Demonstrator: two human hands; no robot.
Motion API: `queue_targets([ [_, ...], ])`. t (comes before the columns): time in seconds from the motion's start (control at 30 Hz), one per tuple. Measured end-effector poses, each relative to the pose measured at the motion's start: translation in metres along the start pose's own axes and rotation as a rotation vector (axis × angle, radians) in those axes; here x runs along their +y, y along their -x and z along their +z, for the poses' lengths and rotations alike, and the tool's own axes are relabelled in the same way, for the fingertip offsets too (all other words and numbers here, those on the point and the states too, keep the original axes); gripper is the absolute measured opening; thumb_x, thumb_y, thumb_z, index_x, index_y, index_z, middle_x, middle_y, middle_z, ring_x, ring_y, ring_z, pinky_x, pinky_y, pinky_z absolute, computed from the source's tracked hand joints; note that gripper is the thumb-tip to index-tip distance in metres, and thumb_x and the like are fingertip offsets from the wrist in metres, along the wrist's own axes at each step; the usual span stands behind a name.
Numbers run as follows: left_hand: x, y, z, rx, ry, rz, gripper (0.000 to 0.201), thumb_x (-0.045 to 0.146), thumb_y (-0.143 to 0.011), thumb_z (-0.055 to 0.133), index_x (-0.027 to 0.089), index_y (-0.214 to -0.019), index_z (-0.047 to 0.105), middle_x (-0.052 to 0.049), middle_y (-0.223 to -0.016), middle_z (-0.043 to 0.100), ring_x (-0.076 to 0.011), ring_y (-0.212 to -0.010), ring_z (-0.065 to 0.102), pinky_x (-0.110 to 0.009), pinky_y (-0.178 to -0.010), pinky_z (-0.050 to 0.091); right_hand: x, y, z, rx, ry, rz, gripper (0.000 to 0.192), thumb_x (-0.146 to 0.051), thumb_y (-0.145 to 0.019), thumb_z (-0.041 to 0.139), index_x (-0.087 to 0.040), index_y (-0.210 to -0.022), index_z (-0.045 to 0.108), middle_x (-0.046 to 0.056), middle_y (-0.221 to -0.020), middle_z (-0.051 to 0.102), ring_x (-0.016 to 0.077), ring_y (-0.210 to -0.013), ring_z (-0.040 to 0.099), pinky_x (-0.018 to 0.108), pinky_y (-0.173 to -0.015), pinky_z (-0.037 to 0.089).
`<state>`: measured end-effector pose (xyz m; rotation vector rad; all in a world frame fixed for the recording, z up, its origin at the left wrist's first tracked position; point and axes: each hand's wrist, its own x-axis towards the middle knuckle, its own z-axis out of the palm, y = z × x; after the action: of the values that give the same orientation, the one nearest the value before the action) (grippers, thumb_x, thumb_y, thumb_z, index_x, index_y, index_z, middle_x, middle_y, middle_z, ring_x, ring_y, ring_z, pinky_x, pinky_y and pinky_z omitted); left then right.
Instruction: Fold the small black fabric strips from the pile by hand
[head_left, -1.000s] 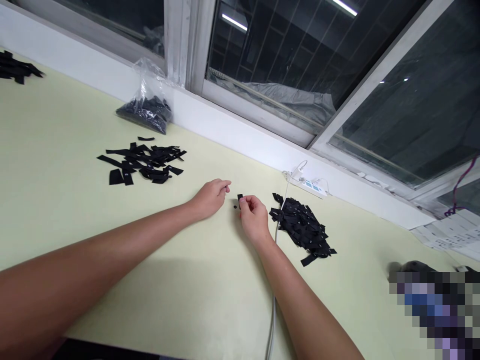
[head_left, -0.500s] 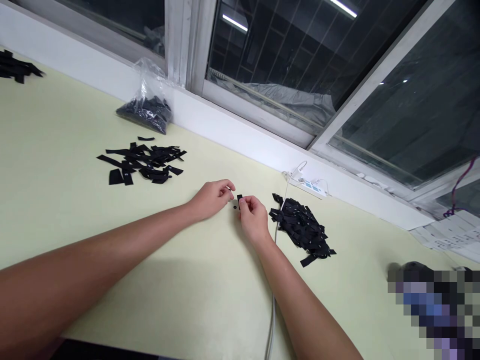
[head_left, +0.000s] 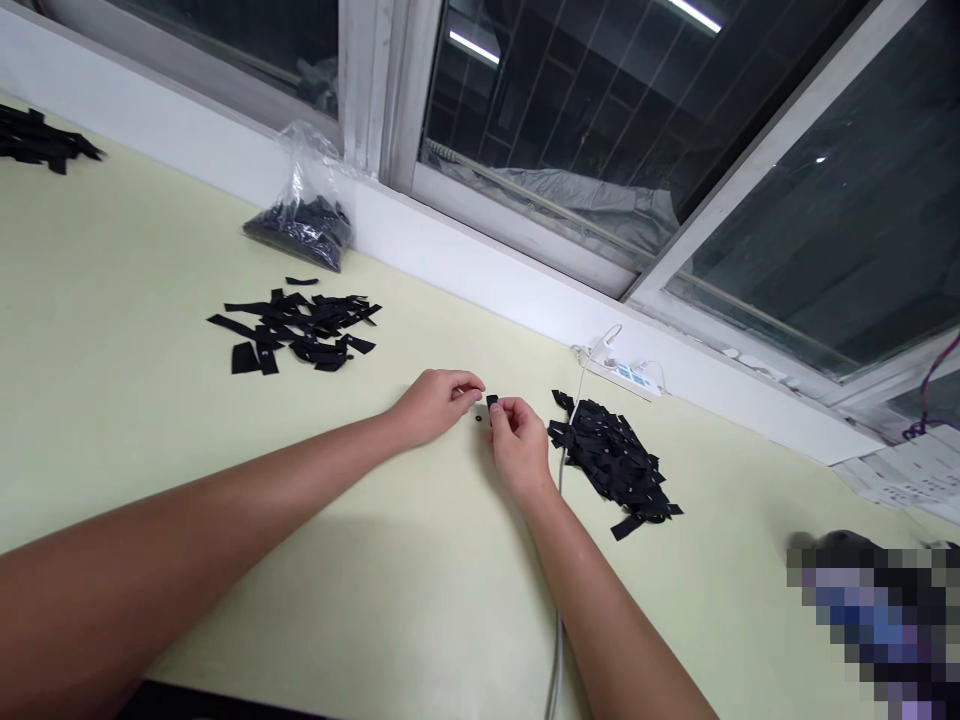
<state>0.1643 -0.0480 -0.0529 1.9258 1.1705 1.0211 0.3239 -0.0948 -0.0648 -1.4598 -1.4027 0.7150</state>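
On the pale green bench (head_left: 150,330), a heap of black strips (head_left: 611,462) lies toward the far edge, just right of the right hand (head_left: 517,445). Its fingers pinch a small black strip (head_left: 492,402); the left hand (head_left: 435,402), fingers curled together, nearly meets it. No writing is legible.

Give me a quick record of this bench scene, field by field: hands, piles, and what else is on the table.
Left hand: fingers pinched, contents too small to tell
Right hand: grip on a small black strip
Between hands: tiny black ring on the table
Right pile: black strips beside the right hand
Left pile: black strips spread flat
Bag: clear, dark pieces inside, by the window wall
Cable: grey, runs past right wrist
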Motion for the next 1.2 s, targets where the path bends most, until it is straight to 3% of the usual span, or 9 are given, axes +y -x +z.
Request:
queue_targets([
  [0.2,-0.002,0.000,0.002,0.041,-0.008,0.083,0.022,0.029,-0.089,0.057,0.020,-0.099,0.075,-0.005,-0.108,0.072,-0.0194,-0.091,0.067,-0.033,-0.084,0.053,-0.002,0.002,0.000,-0.014,0.010,-0.011,0.028,-0.047,-0.087,0.055,-0.021,-0.089,0.063,0.001,-0.078,0.066,0.0159,-0.065,0.055,0.028,-0.060,0.041],
  [0.5,0.005,0.006,0.003,0.074,0.077,0.074,0.020,0.028,-0.086,0.061,0.022,-0.101,0.073,-0.003,-0.100,0.074,-0.0182,-0.086,0.066,-0.032,-0.080,0.053,-0.005,0.001,0.003,-0.063,0.070,-0.065,0.027,-0.044,-0.087,0.051,-0.021,-0.088,0.065,-0.001,-0.068,0.061,0.0155,-0.060,0.051,0.027,-0.058,0.040],
  [0.63,0.008,0.007,0.003,0.067,0.117,0.079,0.014,0.030,-0.085,0.062,0.021,-0.092,0.070,-0.002,-0.089,0.073,-0.0178,-0.081,0.066,-0.031,-0.074,0.052,-0.003,-0.002,0.004,-0.030,-0.005,-0.021,0.029,-0.047,-0.086,0.054,-0.020,-0.088,0.065,-0.001,-0.069,0.061,0.0147,-0.060,0.052,0.027,-0.056,0.040],
  [0.8,0.009,0.007,0.002,0.030,0.153,0.113,0.018,0.030,-0.090,0.057,0.020,-0.092,0.071,-0.002,-0.090,0.073,-0.0175,-0.083,0.065,-0.030,-0.077,0.051,0.001,-0.003,0.004,-0.028,-0.179,0.072,0.036,-0.053,-0.081,0.060,-0.020,-0.093,0.065,-0.001,-0.075,0.061,0.0142,-0.062,0.055,0.025,-0.052,0.040],
  [1.0,0.008,0.005,-0.001,0.122,0.124,0.142,0.016,0.028,-0.091,0.055,0.020,-0.092,0.070,-0.004,-0.099,0.071,-0.0177,-0.090,0.063,-0.031,-0.081,0.051,-0.003,-0.001,0.004,-0.015,-0.289,0.175,0.037,-0.049,-0.074,0.067,-0.020,-0.096,0.064,-0.001,-0.074,0.061,0.0143,-0.061,0.057,0.024,-0.048,0.038],
  [1.2,0.015,0.010,0.001,0.064,0.190,0.110,0.013,0.027,-0.089,0.058,0.019,-0.090,0.067,-0.003,-0.091,0.070,-0.0168,-0.083,0.063,-0.031,-0.080,0.052,-0.008,0.001,0.003,-0.021,-0.277,0.152,0.032,-0.045,-0.075,0.065,-0.020,-0.095,0.065,0.000,-0.076,0.061,0.0147,-0.063,0.058,0.024,-0.049,0.040],
])
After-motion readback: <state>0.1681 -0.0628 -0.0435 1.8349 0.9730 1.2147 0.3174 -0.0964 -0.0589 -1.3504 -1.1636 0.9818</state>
